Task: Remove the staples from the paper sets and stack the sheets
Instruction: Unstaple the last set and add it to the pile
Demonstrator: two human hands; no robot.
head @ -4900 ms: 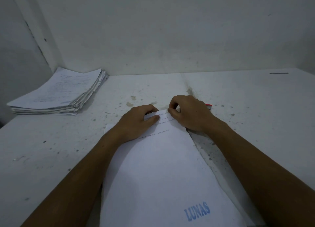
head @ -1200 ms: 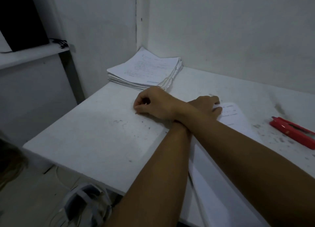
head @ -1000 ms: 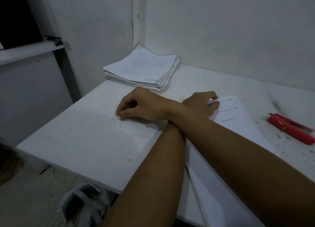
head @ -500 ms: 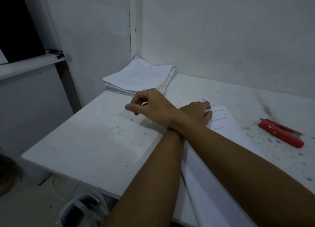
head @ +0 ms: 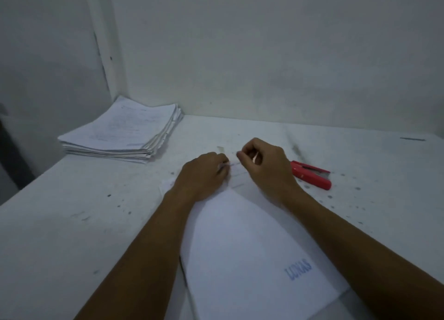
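The paper set (head: pixel 249 245) lay with its long axis running near to far, its far corner under the left hand (head: pixel 203 177), which pressed it, while the right hand (head: pixel 263 166), fingers curled, pinched just right of it.

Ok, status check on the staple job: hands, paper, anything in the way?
Left hand pressing paper set top edge. Right hand curled at same corner. Red stapler beside right hand, clear of paper.
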